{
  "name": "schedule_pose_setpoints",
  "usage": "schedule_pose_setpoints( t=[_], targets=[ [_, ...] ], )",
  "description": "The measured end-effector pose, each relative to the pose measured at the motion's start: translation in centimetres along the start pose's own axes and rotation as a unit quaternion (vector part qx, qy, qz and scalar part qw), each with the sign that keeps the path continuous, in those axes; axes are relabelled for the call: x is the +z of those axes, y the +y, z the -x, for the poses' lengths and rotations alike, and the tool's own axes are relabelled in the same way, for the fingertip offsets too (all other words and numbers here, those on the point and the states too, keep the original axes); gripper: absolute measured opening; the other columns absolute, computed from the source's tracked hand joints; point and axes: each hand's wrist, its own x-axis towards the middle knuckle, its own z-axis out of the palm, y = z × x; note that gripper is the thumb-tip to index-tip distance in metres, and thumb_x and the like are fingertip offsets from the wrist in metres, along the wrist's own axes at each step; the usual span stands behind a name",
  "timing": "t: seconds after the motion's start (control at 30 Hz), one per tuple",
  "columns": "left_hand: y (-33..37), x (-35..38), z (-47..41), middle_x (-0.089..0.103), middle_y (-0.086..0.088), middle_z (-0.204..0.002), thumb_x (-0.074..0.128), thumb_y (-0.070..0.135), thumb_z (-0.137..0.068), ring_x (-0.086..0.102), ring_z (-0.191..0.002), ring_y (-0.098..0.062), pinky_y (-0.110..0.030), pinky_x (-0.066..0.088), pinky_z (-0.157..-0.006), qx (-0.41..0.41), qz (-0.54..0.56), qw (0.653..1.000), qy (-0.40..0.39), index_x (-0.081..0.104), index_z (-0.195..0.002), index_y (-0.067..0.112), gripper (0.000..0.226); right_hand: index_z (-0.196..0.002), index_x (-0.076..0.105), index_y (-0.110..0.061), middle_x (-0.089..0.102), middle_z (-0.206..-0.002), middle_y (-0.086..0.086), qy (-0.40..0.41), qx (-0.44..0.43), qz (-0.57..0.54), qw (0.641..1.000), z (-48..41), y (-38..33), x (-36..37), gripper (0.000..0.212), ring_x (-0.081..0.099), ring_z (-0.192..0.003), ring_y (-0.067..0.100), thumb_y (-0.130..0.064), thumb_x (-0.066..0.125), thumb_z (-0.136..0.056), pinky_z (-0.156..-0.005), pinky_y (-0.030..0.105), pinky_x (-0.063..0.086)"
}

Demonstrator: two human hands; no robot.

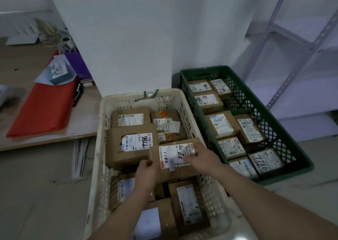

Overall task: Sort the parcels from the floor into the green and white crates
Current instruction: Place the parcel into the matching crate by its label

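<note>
A cardboard parcel point(170, 157) with a white label hangs over the middle of the white crate point(99, 130). My left hand point(146, 174) grips its near left corner from below. On the label's right end lie the fingers of my right hand point(201, 157), thumb along the parcel's edge. Several labelled cardboard parcels fill the white crate, one marked 7786 point(131, 146). The green crate point(285, 135) stands to the right, touching the white one, and holds several labelled parcels.
A white pillar point(128, 38) rises just behind the crates. A low wooden platform point(36, 142) at left carries a red sheet point(43, 108) and a small parcel point(58, 71). Grey metal shelving point(296, 47) stands at right. Tiled floor lies around the crates.
</note>
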Motion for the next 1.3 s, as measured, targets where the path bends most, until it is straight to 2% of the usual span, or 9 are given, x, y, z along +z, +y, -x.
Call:
schedule_pose_setpoints(
  t=[0.2, 0.3, 0.43, 0.53, 0.67, 0.77, 0.9, 1.17, 1.3],
  targets=[
    [-0.7, 1.7, 1.6, 0.066, 0.005, -0.093, 0.054, 0.045, -0.097, 0.062, -0.089, -0.016, -0.038, 0.052, -0.081, 0.051, -0.126, 0.985, 0.104, 0.056, -0.101, 0.023, 0.022, -0.142, 0.046, -0.043, 0.069, -0.125, -0.009, -0.015, -0.022, 0.073, 0.997, -0.7, 0.0, -2.0, 0.059, 0.065, -0.105, 0.017, -0.050, 0.066, -0.087, -0.087, 0.031, 0.053],
    [-1.0, 2.2, 1.8, 0.064, 0.003, -0.091, 0.051, 0.045, -0.098, 0.060, -0.087, -0.018, -0.034, 0.048, -0.077, 0.049, -0.150, 0.979, 0.133, 0.055, -0.092, 0.023, 0.023, -0.138, 0.050, -0.033, 0.067, -0.125, -0.007, -0.020, -0.046, 0.113, 0.992, -0.8, -0.7, -3.1, 0.050, 0.059, -0.101, 0.015, -0.045, 0.065, -0.092, -0.081, 0.030, 0.046],
    [-1.5, 2.2, 0.9, 0.065, -0.002, -0.092, 0.053, 0.037, -0.098, 0.060, -0.085, -0.019, -0.034, 0.048, -0.073, 0.026, -0.154, 0.978, 0.137, 0.053, -0.088, 0.021, 0.019, -0.134, 0.053, -0.032, 0.067, -0.126, -0.004, -0.038, -0.070, 0.139, 0.987, -1.1, -1.4, -3.1, 0.044, 0.063, -0.112, 0.020, -0.040, 0.064, -0.092, -0.092, 0.032, 0.052],
    [-2.0, 2.3, 0.3, 0.066, -0.004, -0.097, 0.052, 0.031, -0.099, 0.061, -0.092, -0.023, -0.037, 0.051, -0.082, -0.002, -0.149, 0.981, 0.127, 0.057, -0.095, 0.017, 0.015, -0.128, 0.058, -0.031, 0.069, -0.123, -0.003, -0.050, -0.081, 0.164, 0.982, -1.8, -1.2, -2.6, 0.040, 0.064, -0.112, 0.020, -0.039, 0.065, -0.090, -0.096, 0.035, 0.055],
    [-3.6, 2.6, 0.3, 0.071, -0.007, -0.093, 0.056, 0.033, -0.096, 0.066, -0.091, -0.027, -0.046, 0.058, -0.086, -0.071, -0.055, 0.991, 0.098, 0.068, -0.096, 0.016, 0.020, -0.126, 0.061, -0.027, 0.067, -0.122, 0.000, -0.057, -0.109, 0.207, 0.971, -2.6, -1.4, -1.8, 0.032, 0.063, -0.113, 0.021, -0.028, 0.063, -0.094, -0.086, 0.029, 0.051],
    [-4.5, 2.7, 1.1, 0.076, -0.009, -0.082, 0.071, 0.029, -0.085, 0.069, -0.075, -0.027, -0.035, 0.056, -0.060, -0.119, 0.030, 0.990, 0.066, 0.073, -0.092, 0.015, 0.015, -0.126, 0.062, -0.022, 0.068, -0.123, 0.002, -0.038, -0.132, 0.215, 0.967, -3.3, -2.0, -1.2, 0.031, 0.063, -0.114, 0.023, -0.022, 0.062, -0.094, -0.079, 0.026, 0.044],
    [-5.2, 4.2, 1.7, 0.076, -0.014, -0.077, 0.078, 0.014, -0.076, 0.065, -0.061, -0.026, -0.025, 0.044, -0.047, -0.189, 0.115, 0.974, 0.045, 0.073, -0.092, 0.006, 0.018, -0.128, 0.063, -0.023, 0.067, -0.127, 0.002, -0.044, -0.140, 0.240, 0.960, -4.4, -2.9, -0.6, 0.036, 0.062, -0.118, 0.024, -0.018, 0.062, -0.092, -0.093, 0.032, 0.053],
    [-6.5, 5.3, 1.1, 0.066, -0.021, -0.076, 0.061, -0.015, -0.073, 0.060, -0.066, -0.032, -0.035, 0.054, -0.055, -0.290, 0.226, 0.929, 0.043, 0.068, -0.098, -0.011, 0.027, -0.131, 0.063, -0.025, 0.066, -0.125, 0.003, -0.056, -0.150, 0.265, 0.951, -6.8, -3.2, 1.4, 0.042, 0.053, -0.123, 0.027, -0.014, 0.058, -0.091, -0.099, 0.040, 0.051],
    [-6.3, 5.4, 1.9, 0.062, -0.020, -0.070, 0.060, -0.015, -0.074, 0.059, -0.067, -0.032, -0.036, 0.055, -0.058, -0.298, 0.240, 0.922, 0.051, 0.067, -0.096, -0.015, 0.023, -0.114, 0.069, -0.022, 0.070, -0.113, 0.003, -0.033, -0.165, 0.239, 0.956, -7.3, -3.5, 2.2, 0.030, 0.060, -0.112, 0.027, -0.015, 0.059, -0.087, -0.096, 0.042, 0.052]
  ],
)
